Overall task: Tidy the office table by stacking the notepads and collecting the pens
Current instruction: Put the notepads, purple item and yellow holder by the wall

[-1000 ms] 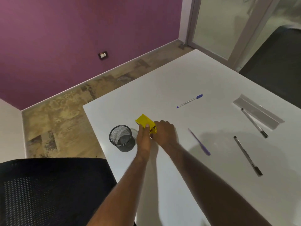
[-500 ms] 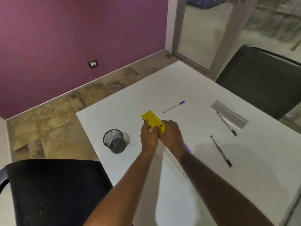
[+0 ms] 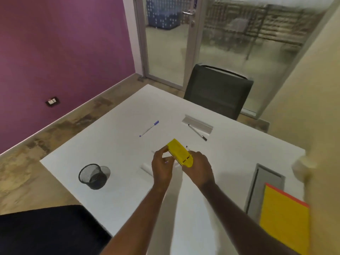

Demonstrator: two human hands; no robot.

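Both hands hold a small yellow notepad stack (image 3: pixel 179 152) above the middle of the white table (image 3: pixel 128 190). My left hand (image 3: pixel 162 167) pinches its near left edge; my right hand (image 3: pixel 199 168) grips its near right end. A blue-capped pen (image 3: pixel 149 128) lies beyond the hands. A black pen (image 3: pixel 197 132) lies at the far right beside a grey strip (image 3: pixel 197 123). A black mesh pen cup (image 3: pixel 93 176) stands upright at the left. A larger yellow pad with an orange edge (image 3: pixel 285 219) lies at the right edge. Other pens are hidden behind my hands.
A black chair (image 3: pixel 218 91) stands at the table's far side, in front of a glass door. Another dark chair back (image 3: pixel 46 230) sits at the near left. A grey cable hatch (image 3: pixel 257 184) is set into the table on the right. A blurred beige shape covers the right.
The view has tilted up and swung right, bringing the far chair, door and large yellow pad into sight. Both hands lifted the yellow stack and carried it away from the mesh cup.
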